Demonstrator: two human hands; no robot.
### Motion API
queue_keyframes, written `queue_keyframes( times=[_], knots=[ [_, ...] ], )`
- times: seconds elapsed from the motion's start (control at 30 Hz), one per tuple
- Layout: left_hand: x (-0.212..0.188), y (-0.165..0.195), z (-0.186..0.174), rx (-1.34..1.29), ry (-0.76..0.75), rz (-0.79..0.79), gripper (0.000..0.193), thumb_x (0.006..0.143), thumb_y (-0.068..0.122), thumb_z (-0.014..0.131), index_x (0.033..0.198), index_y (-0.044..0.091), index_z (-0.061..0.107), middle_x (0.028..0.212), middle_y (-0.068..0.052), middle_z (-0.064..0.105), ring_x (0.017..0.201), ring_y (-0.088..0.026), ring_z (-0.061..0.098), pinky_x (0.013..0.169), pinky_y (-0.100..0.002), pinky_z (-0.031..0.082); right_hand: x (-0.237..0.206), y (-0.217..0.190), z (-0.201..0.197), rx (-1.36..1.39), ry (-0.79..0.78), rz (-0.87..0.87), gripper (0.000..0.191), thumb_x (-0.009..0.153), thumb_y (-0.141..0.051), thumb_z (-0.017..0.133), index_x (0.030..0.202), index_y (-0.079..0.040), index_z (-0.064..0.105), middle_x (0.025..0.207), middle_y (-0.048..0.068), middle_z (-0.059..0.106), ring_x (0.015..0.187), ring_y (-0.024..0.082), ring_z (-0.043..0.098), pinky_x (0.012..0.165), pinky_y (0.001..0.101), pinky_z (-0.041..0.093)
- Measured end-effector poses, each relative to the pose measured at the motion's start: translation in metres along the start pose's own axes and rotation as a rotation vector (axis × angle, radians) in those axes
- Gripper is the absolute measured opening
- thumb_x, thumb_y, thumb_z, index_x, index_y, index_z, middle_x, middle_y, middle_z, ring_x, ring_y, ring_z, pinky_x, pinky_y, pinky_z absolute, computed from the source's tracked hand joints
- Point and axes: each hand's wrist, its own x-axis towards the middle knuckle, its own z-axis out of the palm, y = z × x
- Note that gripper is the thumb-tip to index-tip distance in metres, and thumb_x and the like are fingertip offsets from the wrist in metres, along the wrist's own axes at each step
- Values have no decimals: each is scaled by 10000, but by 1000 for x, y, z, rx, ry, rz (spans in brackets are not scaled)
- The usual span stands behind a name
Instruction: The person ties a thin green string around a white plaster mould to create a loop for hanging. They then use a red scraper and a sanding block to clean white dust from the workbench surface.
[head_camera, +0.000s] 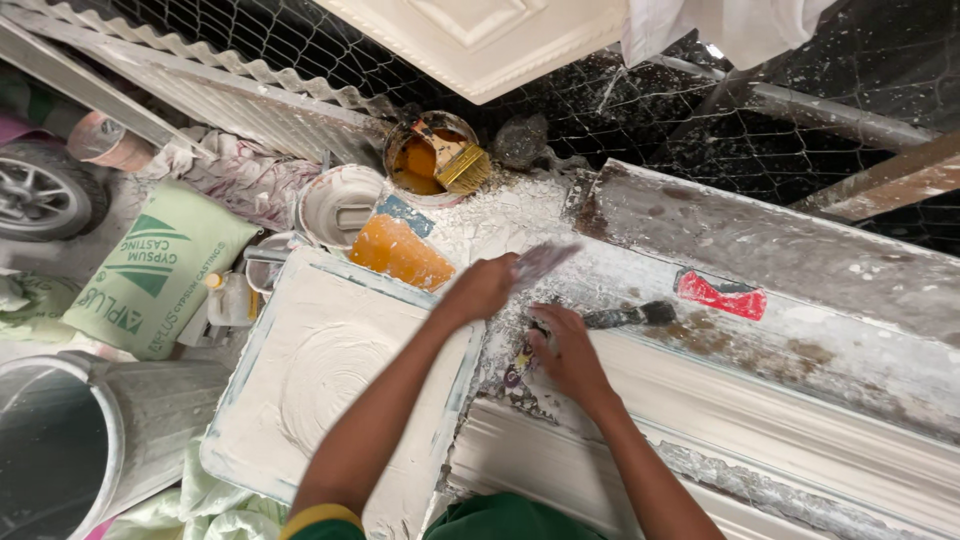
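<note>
Wire mesh (640, 110), corrugated sheet (230, 95), dusty workbench (800, 250)

Both hands work on a plaster-crusted bench (800, 250): left hand (482, 288) grips a scraper (545, 260) (blurred), right hand (565, 350) presses down.

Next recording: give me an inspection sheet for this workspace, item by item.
Surface: plaster-crusted workbench, white crumbs scattered.
Job's things: blurred flat scraper in left hand; dark-handled tool at right hand, on the long white cornice moulding.
Clutter: white tray of wet plaster, tin of orange liquid with brush, white bowl, orange board, red patch.
Hands: left hand grips the scraper; right hand rests on the moulding, closed on the tool.
Cables: nothing seen.
Surroundings: wire mesh, green gypsum bag, grey bucket, tyre.
</note>
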Motion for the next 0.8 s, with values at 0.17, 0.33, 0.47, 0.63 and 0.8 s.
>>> queue_keyframes(
  times=[0.17, 0.33, 0.47, 0.63, 0.8],
  knots=[
    [44, -21, -11, 284, -216, 82, 278, 875, 125, 599, 1134, 135, 699, 1038, -162, 729, 940, -334, 716, 836, -481, 558, -20, 68, -11, -555, 226, 160, 442, 966, -314, 535, 1357, -117, 592, 1494, 151, 502, 1442, 398, 333, 1164, 594, 188],
    [77, -11, -5, 517, -212, 63, 101, 875, 187, 659, 870, 111, 724, 932, -112, 765, 841, -229, 733, 832, -426, 585, -36, 106, -3, -462, 372, 173, 499, 977, -257, 503, 1440, -80, 558, 1535, 133, 499, 1448, 389, 375, 1192, 585, 205],
    [104, -2, -34, 570, -126, -25, 290, 1006, 302, 540, 860, 116, 708, 861, -140, 741, 769, -211, 712, 701, -414, 616, -37, 111, 3, -455, 386, 173, 491, 965, -243, 514, 1427, -85, 567, 1528, 122, 508, 1455, 361, 381, 1205, 574, 206],
    [120, 18, -49, 612, 172, 21, 228, 1001, 236, 596, 901, 68, 714, 901, -156, 737, 809, -274, 743, 699, -434, 616, -38, 109, 3, -460, 393, 187, 490, 953, -237, 525, 1414, -79, 573, 1520, 118, 518, 1453, 352, 389, 1190, 554, 222],
    [126, 29, -37, 538, -28, -24, 217, 962, 162, 578, 979, 27, 747, 1048, -185, 734, 955, -321, 738, 800, -450, 602, -37, 106, 3, -476, 403, 188, 476, 950, -227, 539, 1401, -82, 584, 1511, 117, 524, 1447, 348, 397, 1185, 545, 235]
  ],
)
